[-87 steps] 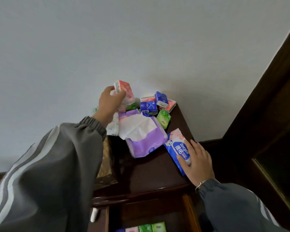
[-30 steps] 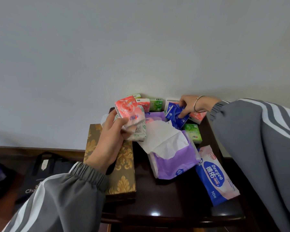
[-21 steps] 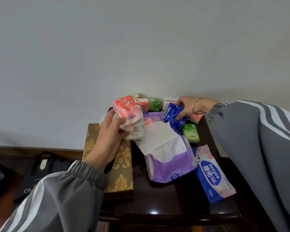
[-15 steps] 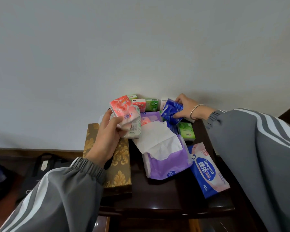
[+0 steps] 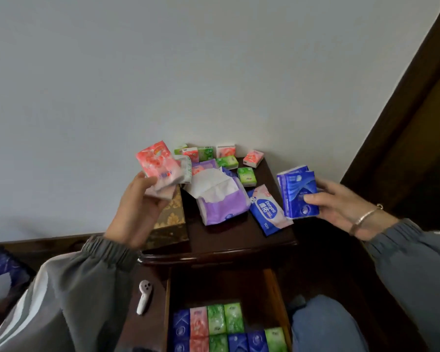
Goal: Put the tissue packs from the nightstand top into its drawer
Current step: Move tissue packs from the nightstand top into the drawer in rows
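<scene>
Left hand (image 5: 140,207) fingers clamp pink tissue packs (image 5: 156,162); right hand (image 5: 341,207) fingers clamp blue tissue packs (image 5: 299,193). Loose packs (image 5: 246,176) lie at 12 o'clock on the nightstand (image 5: 229,240); the open drawer (image 5: 271,285) at 6 o'clock holds rows.

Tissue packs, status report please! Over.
Left grip holding pink packs. Right grip holding blue packs. Drawer open, partly filled, way clear. Small packs left on nightstand top.

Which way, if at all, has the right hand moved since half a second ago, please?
Yes. The right hand, holding blue tissue packs, has pulled back from the rear of the nightstand to beside the wipes pack.
</scene>
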